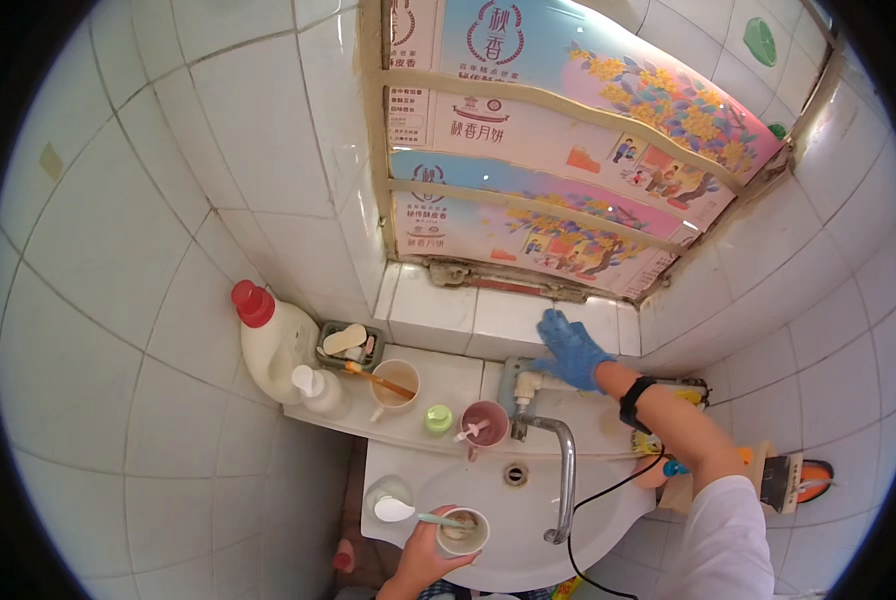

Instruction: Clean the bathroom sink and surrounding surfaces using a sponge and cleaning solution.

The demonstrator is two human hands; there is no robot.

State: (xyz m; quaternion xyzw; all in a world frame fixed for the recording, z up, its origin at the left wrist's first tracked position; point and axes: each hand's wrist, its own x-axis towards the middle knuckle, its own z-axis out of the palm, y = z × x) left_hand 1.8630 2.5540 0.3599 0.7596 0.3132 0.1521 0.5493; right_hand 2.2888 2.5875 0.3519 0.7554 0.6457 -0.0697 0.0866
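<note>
My left hand (419, 553) holds a white cup (484, 541) over the front of the washbasin (519, 571). A pale green-handled brush (434, 518) leans in the cup, above a whitish, murky content. My right hand (574, 351) wears a blue textured glove and lies palm down, fingers somewhat apart, at the edge of the white-tiled window sill (436, 304). Behind the faucet base, its wrist carries a black band (634, 403). The chrome faucet (568, 457) curves over the basin between my two hands.
A detergent bottle (279, 352), pump bottle (324, 391), soap box (349, 343), cream mug (395, 375), green-capped container (439, 420) and pink cup (485, 420) line the ledge. A white-pump bottle (391, 502) stands at the basin's left. A black cable (570, 551) hangs at right.
</note>
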